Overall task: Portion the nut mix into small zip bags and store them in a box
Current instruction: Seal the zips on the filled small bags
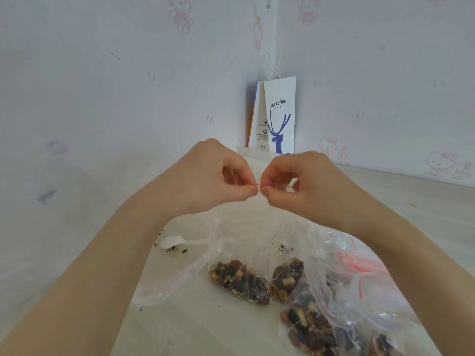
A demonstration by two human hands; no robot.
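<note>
Pink-printed wallpaper: cartoon-cat pattern on both walls, which meet in a corner far behind the spoon.
Table: pale wood grain; the spoon lies on its left part.
Paper bag: white with a blue deer and "luckin coffee"; it stands upright in the corner, well behind the spoon and to its right.
Nut mix bags: clear bags filled with brown nuts and dark fruit, lying on the table in front of the spoon and to its right.
Left hand: raised above and right of the spoon, thumb and forefinger pinching the small zip bag.
Right hand: just beside the left, fingers curled, pinching the same top edge.
Small zip bag: clear with a red strip, held in the air between both hands.
Empty bags: a red-striped stack, far right of the spoon.
Spoon: white plastic, bowl pointing left.
Crumbs: dark bits just beside the spoon's bowl.
</note>
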